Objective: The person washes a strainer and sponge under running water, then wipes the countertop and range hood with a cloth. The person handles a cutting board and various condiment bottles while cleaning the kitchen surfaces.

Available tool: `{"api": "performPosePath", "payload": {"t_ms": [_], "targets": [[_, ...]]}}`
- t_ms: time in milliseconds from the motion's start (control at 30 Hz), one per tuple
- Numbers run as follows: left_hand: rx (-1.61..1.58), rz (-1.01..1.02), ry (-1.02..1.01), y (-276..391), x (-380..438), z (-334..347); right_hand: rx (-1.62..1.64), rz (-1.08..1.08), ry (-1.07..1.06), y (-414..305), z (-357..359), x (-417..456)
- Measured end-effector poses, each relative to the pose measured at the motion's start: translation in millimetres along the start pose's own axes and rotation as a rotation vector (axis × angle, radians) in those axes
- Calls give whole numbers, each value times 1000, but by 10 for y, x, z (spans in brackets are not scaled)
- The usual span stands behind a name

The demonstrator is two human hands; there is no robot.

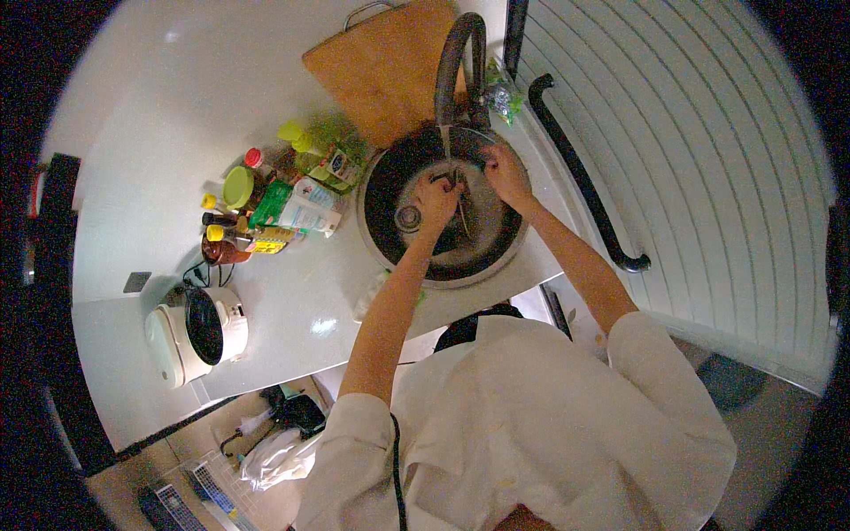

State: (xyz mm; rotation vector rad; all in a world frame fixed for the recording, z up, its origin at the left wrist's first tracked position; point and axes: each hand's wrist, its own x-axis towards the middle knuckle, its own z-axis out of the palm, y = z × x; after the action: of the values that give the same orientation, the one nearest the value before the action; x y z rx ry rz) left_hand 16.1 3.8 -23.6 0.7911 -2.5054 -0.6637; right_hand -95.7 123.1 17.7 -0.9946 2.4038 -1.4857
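Water runs from the dark curved faucet point(457, 66) into a round dark sink point(385, 245). Under the stream my left hand point(439, 202) is closed around a small dark utensil point(441, 178), whose exact kind I cannot make out. Something long and thin point(466, 219) hangs down beside those fingers. My right hand point(503, 172) is at the sink's right side, near the rim, its fingers curled; whether it holds something is unclear. The drain strainer point(408, 218) shows left of my left hand.
A wooden cutting board point(385, 66) leans behind the sink. To the left stand a green pump bottle point(332, 166), a white pouch point(311, 206) and several sauce bottles. A rice cooker point(232, 325) with its lid raised is farther left. A black handle point(591, 179) crosses the ribbed panel on the right.
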Motion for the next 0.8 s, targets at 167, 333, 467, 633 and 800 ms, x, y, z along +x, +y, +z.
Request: {"api": "performPosePath", "payload": {"t_ms": [167,333,467,633,800], "targets": [[-137,-40,-88,221,169,125,101,121,-39,570,-49,-208],[-913,-400,-126,-232,25,135,83,151,-43,748,46,-197],[-1235,-801,-248,-265,-159,-223,-402,-98,67,878,205,-151],[-1410,-833,-191,-483,-488,-470,-369,-75,-173,838,437,43],[-1493,-767,-216,-477,-718,-671,-452,47,-402,523,514,128]]}}
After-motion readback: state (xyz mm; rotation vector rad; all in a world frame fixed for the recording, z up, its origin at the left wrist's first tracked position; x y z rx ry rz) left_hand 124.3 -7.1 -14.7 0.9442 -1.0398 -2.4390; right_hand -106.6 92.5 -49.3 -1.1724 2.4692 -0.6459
